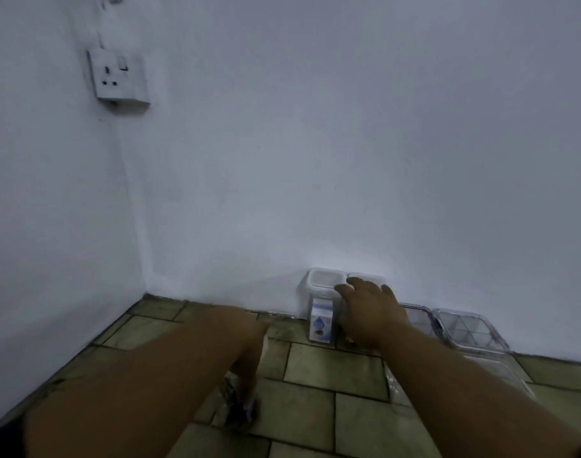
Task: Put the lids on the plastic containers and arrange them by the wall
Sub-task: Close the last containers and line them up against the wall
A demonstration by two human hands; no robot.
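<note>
1. Two tall lidded plastic containers stand side by side against the far wall (348, 160): the left container (323, 292) shows its clear lid and a blue-and-white label low on its front; the second container (368, 279) is mostly hidden.
2. The right hand (370, 312) lies over the second container with fingers spread wide, palm down on its top and front; whether it grips it cannot be told.
3. Right of these, two flat clear containers rest on the floor by the wall: one (414, 317) partly behind the right wrist, the other a divided container (467, 328) with a lid on.
4. Nearer, a further clear container (500, 375) lies on the tiled floor (315, 368), largely covered by the right forearm.
5. The left hand (249, 365) reaches down to a blurred dark object (241, 409) on the floor, well apart from the containers; its fingers are hidden, so its grip cannot be told.
6. A wall socket (119, 76) sits high on the wall at far left.
</note>
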